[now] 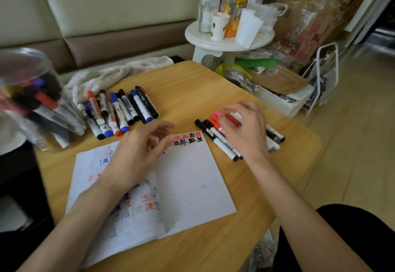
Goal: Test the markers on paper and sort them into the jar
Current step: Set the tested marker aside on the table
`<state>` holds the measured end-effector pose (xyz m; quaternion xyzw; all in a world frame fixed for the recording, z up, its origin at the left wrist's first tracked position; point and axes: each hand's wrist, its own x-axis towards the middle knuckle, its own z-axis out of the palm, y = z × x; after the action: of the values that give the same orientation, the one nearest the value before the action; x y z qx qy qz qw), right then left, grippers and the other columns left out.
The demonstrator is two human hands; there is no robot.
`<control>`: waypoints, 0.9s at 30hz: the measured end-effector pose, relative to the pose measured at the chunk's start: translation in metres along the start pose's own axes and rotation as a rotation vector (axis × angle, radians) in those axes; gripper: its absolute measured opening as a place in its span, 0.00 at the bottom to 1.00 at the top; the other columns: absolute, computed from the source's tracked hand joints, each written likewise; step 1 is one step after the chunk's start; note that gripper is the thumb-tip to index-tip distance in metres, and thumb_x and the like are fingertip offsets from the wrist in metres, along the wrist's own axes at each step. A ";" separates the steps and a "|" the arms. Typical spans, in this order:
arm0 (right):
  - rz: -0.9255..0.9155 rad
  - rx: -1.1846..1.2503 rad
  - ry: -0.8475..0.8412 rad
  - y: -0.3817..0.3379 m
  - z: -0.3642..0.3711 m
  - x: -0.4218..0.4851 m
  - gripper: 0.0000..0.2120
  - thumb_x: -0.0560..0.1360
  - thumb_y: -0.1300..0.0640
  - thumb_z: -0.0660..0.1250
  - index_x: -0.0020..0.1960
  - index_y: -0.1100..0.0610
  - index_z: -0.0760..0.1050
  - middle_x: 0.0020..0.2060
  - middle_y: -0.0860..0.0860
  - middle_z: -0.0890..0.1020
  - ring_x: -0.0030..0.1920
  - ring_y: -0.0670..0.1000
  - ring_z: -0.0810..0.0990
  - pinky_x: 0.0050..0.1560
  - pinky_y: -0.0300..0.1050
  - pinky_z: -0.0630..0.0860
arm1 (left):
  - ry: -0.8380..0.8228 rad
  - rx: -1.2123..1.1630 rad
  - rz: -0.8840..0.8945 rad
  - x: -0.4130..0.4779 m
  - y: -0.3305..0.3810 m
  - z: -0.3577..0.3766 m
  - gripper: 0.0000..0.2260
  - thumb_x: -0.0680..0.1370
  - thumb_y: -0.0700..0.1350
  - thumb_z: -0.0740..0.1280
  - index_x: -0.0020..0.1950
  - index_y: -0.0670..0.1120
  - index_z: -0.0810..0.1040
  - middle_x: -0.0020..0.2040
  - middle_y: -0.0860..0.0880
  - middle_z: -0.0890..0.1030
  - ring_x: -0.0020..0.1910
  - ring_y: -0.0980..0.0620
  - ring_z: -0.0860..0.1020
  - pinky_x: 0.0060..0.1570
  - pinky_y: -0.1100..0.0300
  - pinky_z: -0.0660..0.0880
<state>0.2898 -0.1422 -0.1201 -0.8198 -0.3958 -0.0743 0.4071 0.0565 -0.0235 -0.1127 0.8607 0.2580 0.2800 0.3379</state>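
The right hand [245,130] rests over the near-right group of markers [220,138] on the wooden bench [213,83], its fingers curled around a red-capped marker [233,120] that lies inside the grip, at the top of that group. The left hand [139,152] hovers over the open notebook [192,177], fingers loosely spread; whether its grip pinches a small object against the thumb cannot be told. The notebook lies at the bench centre, with red, blue and black test marks along its far edge and on its left page. Right group: about five markers show clear of the hand, black, red and pink caps among them, with more partly hidden beneath it; exact count cannot be told. Far-left pile [119,111]: roughly a dozen markers, with black, blue and red caps, lying side by side and overlapping. One clear jar [32,100] stands at the left bench edge, blurred, holding many markers; their number cannot be told.
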 end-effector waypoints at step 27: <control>-0.022 0.073 -0.271 -0.109 0.117 0.011 0.18 0.81 0.41 0.66 0.57 0.54 0.85 0.51 0.50 0.87 0.54 0.53 0.83 0.55 0.52 0.82 | -0.015 0.214 -0.025 -0.034 -0.035 -0.036 0.17 0.79 0.61 0.66 0.67 0.59 0.77 0.61 0.61 0.77 0.64 0.60 0.73 0.66 0.54 0.73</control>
<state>0.1961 -0.0120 -0.1256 -0.8025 -0.4587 0.0469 0.3788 -0.0004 -0.0065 -0.1263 0.8907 0.2946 0.2401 0.2493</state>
